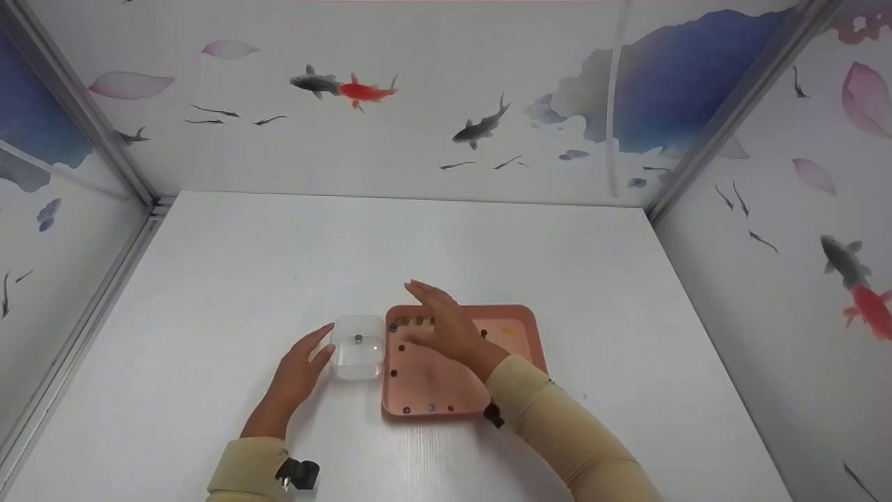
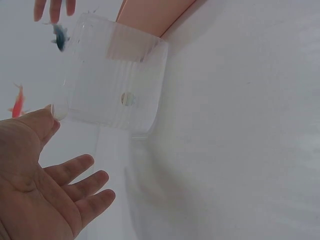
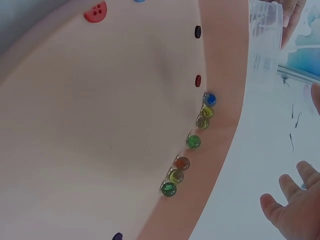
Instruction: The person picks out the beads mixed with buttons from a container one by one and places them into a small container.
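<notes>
In the head view a clear plastic box [image 1: 359,369] stands against the left side of a pink tray [image 1: 535,335]. One small marble [image 2: 127,99] lies inside the box. My left hand [image 1: 298,369] touches the box's left side with its fingertips, the other fingers spread loosely. Over the upper part of the tray hovers my right hand [image 1: 449,331], fingers extended and nothing in them. Below it, marbles line the tray's far edge, among them a blue marble [image 3: 210,99], a lone green marble [image 3: 193,141] and an orange marble [image 3: 183,163].
Buttons lie about the tray: a red button [image 3: 95,11], a black button [image 3: 198,32], a dark red button [image 3: 198,80] and a purple button [image 3: 117,236]. The white table [image 1: 279,251] is bounded by panels printed with fish and petals.
</notes>
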